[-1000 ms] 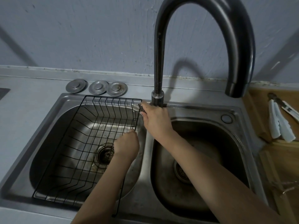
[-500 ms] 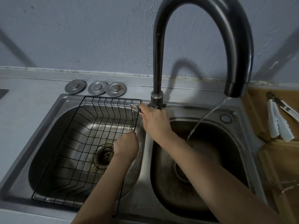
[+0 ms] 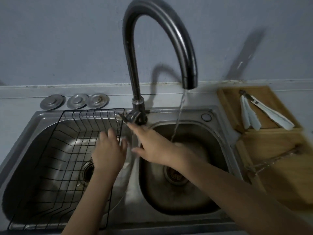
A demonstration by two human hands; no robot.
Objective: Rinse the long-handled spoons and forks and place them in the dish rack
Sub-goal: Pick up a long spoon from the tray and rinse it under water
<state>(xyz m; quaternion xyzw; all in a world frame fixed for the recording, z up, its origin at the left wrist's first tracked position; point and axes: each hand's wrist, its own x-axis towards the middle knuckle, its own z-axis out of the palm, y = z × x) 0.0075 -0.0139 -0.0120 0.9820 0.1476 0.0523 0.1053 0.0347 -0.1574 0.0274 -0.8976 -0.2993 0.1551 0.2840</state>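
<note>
water [image 3: 179,114] is running from the tap [image 3: 171,29]; left hand [image 3: 108,153] is spreading wide over the rack [image 3: 67,150], right hand [image 3: 152,146] reaching flat, holding nothing.

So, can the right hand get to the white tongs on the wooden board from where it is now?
Probably yes. The right hand is open and holds nothing, and the tongs lie uncovered on the board on that side. Only the water stream crosses the way.
</note>
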